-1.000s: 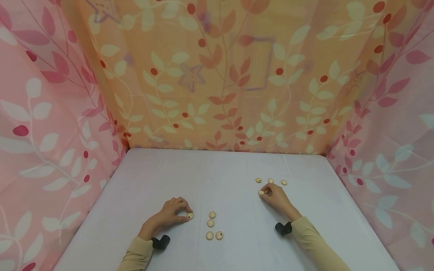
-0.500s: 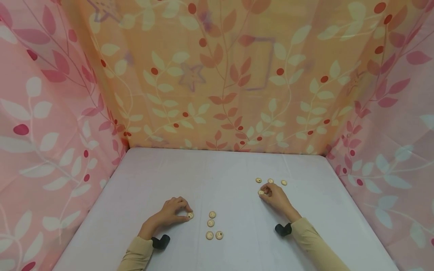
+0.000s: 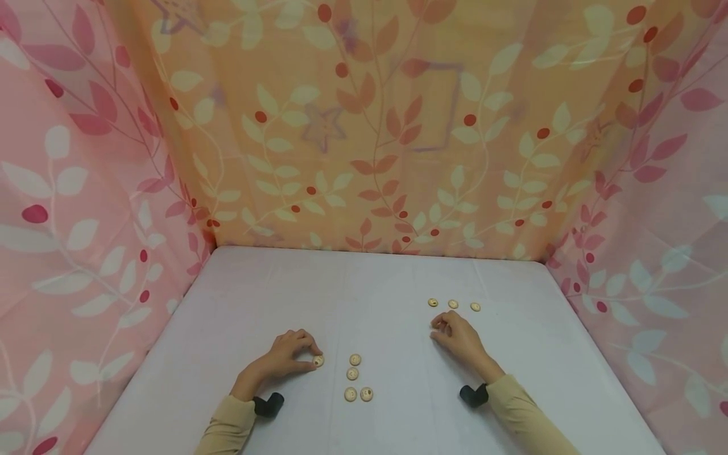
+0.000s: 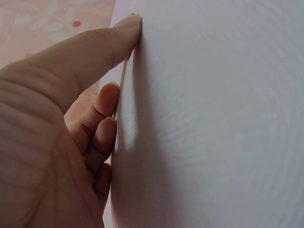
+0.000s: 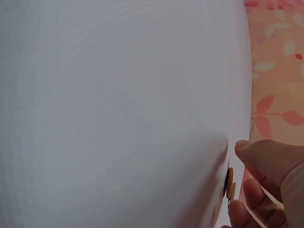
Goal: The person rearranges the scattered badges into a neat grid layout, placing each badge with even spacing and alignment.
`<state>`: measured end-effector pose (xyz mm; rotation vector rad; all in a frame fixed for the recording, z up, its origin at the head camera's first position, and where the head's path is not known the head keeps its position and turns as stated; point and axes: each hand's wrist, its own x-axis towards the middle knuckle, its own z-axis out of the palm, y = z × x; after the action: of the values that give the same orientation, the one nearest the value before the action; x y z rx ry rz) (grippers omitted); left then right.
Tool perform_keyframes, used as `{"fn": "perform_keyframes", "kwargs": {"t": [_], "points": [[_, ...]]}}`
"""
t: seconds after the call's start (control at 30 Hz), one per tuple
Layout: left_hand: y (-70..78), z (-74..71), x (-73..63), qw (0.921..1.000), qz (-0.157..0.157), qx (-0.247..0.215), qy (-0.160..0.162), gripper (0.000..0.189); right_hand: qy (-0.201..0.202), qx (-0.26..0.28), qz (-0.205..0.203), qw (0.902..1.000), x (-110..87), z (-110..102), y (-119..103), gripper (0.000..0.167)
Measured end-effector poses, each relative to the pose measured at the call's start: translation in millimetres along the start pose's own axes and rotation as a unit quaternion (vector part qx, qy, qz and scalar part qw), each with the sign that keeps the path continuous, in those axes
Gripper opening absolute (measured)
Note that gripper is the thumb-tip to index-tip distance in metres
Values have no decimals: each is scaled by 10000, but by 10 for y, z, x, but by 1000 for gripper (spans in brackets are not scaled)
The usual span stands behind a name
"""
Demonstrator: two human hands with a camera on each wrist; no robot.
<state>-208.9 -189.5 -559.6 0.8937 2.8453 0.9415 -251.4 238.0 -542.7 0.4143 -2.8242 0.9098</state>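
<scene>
My left hand pinches a round wooden disc between thumb and index finger, low over the table. The left wrist view shows its thumb reaching to the surface. To its right sit a pair of discs one behind the other, the front one a disc, with a dark-spotted disc and a plain one nearer me. My right hand has bent fingers with the tips close together, just in front of a row of three discs, the middle disc among them. Whether its fingertips hold a disc is hidden.
White cloth covers the table. Patterned curtains hang at the back, the left and the right. A black wrist camera sits at my left sleeve, and another black camera at my right.
My right hand has shifted slightly to the left; the disc seen at its fingertips before is out of sight now. The left hand and the discs on the table stay put.
</scene>
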Motion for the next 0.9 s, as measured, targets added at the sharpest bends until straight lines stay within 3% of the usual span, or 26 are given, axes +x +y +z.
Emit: {"fn": "perform_keyframes", "kwargs": {"t": [0.4, 0.67, 0.9], "points": [[-5, -6, 6, 9999, -53, -31, -96, 17, -210, -164, -747, 9969, -51, 134, -189, 19], [-6, -2, 6, 9999, -39, -48, -99, 17, -362, -57, -1028, 9940, -84, 188, -330, 19], [-27, 3, 6, 9999, -65, -50, -152, 17, -584, 125, -1568, 9858, -103, 262, -419, 18]]}}
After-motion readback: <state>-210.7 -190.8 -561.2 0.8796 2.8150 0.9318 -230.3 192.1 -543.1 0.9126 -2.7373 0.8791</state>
